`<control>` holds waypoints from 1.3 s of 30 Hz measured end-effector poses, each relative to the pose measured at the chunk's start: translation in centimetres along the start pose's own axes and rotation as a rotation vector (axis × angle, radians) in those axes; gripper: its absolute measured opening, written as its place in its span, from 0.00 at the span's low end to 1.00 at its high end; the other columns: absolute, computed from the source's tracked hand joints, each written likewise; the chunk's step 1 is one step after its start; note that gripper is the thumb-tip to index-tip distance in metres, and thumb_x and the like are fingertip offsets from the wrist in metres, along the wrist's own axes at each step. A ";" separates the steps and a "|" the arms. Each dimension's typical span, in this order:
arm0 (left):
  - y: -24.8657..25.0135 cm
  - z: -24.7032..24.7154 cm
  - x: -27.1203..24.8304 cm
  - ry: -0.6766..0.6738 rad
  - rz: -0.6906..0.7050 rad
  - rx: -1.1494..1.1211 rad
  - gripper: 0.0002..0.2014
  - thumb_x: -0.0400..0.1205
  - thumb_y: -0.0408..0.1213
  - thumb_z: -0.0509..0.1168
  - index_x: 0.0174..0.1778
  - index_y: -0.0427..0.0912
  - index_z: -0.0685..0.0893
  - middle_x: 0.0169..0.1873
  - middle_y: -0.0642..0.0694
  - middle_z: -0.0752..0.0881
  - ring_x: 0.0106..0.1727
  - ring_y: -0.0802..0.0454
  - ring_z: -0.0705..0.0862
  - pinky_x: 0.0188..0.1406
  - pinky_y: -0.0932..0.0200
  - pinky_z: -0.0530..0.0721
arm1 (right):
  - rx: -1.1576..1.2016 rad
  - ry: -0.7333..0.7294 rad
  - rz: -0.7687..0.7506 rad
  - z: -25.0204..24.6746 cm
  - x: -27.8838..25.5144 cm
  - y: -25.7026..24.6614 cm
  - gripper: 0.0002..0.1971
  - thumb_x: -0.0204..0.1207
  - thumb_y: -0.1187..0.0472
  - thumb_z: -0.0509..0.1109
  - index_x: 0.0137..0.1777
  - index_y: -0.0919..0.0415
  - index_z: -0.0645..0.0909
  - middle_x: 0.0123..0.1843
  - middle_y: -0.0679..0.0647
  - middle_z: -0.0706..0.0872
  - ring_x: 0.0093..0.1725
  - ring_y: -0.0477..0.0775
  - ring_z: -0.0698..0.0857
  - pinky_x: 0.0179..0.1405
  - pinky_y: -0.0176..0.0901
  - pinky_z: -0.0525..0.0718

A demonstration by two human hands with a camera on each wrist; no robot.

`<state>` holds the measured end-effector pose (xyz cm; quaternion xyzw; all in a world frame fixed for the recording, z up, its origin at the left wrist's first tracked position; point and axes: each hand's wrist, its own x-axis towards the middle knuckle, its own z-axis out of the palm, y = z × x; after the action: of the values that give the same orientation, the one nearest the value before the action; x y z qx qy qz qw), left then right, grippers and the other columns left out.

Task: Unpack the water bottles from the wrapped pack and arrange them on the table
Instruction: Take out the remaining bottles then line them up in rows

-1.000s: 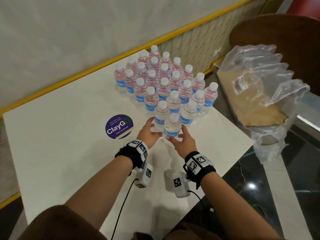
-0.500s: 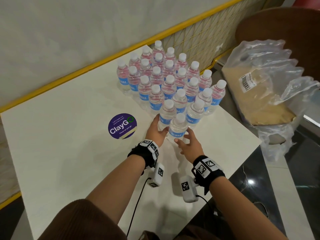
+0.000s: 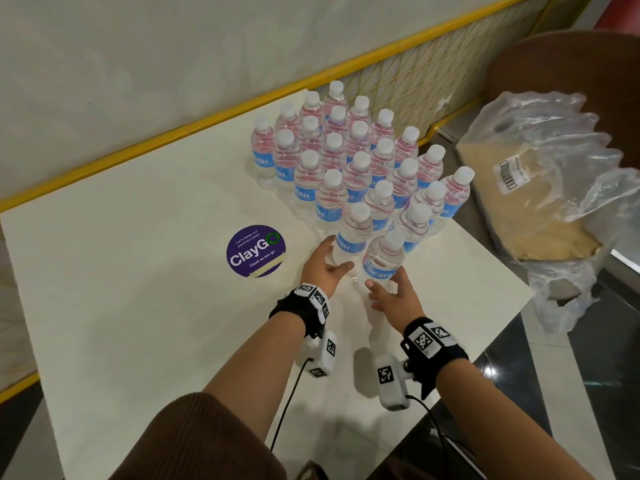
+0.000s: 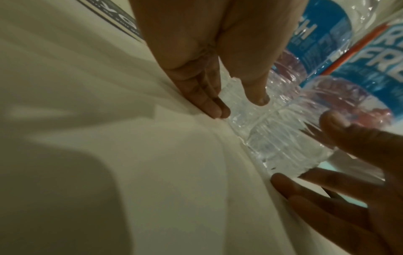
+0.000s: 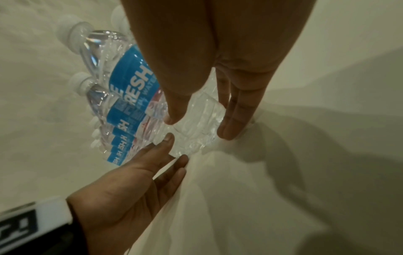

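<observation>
Several clear water bottles with blue labels and white caps stand in a tight cluster (image 3: 360, 157) on the white table (image 3: 138, 306). The front bottle (image 3: 382, 261) stands nearest me. My right hand (image 3: 388, 285) has straight fingers and thumb on either side of its base (image 5: 196, 131). My left hand (image 3: 332, 261) lies open beside the neighbouring bottle (image 3: 351, 237), fingertips at its foot (image 4: 240, 107). In the left wrist view the right hand (image 4: 327, 163) shows with spread fingers against the bottle base (image 4: 290, 151). The emptied plastic wrap (image 3: 554, 161) lies off the table to the right.
A purple round sticker (image 3: 255, 250) sits left of my hands. A brown cardboard tray (image 3: 540, 216) lies inside the wrap on a seat beside the table. The table's right edge (image 3: 491, 265) runs close to the bottles. A yellow rail (image 3: 173, 133) borders the far side.
Both hands have slid forward along the table, and the front bottle now stands closer against the cluster. The left hand has shifted to the neighbouring bottle's side.
</observation>
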<state>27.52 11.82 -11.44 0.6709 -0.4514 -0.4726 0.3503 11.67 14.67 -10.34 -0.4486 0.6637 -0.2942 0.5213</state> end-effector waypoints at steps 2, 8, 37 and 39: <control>-0.1 0.1 0.3 0.009 0.010 0.000 0.34 0.75 0.40 0.74 0.77 0.47 0.69 0.70 0.46 0.78 0.50 0.49 0.83 0.55 0.58 0.81 | -0.012 0.020 0.000 0.1 0.3 0.3 0.26 0.76 0.56 0.72 0.72 0.54 0.69 0.66 0.60 0.74 0.46 0.62 0.88 0.49 0.55 0.89; 0.7 0.7 0.6 0.069 -0.002 -0.019 0.34 0.72 0.39 0.77 0.74 0.45 0.72 0.66 0.41 0.78 0.62 0.42 0.82 0.63 0.51 0.81 | 0.015 0.059 0.023 0.2 0.7 0.6 0.28 0.75 0.56 0.73 0.72 0.57 0.68 0.65 0.56 0.75 0.46 0.61 0.88 0.51 0.55 0.89; 2.1 0.8 -1.5 0.019 -0.002 -0.018 0.50 0.68 0.31 0.79 0.82 0.48 0.57 0.71 0.46 0.68 0.52 0.51 0.83 0.53 0.60 0.81 | -0.008 0.034 -0.029 -1.4 2.4 -0.5 0.51 0.67 0.56 0.80 0.80 0.40 0.47 0.61 0.52 0.78 0.61 0.56 0.81 0.64 0.57 0.81; 2.3 0.8 -1.6 0.069 -0.023 -0.003 0.46 0.68 0.33 0.80 0.79 0.45 0.63 0.66 0.47 0.70 0.48 0.51 0.84 0.53 0.59 0.82 | 0.005 0.054 -0.004 -1.3 2.1 -0.6 0.49 0.67 0.57 0.80 0.79 0.45 0.49 0.58 0.54 0.78 0.56 0.55 0.83 0.64 0.54 0.81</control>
<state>25.91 12.52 -9.10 0.6913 -0.4307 -0.4539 0.3612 10.46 12.46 -10.34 -0.4405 0.6758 -0.3093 0.5035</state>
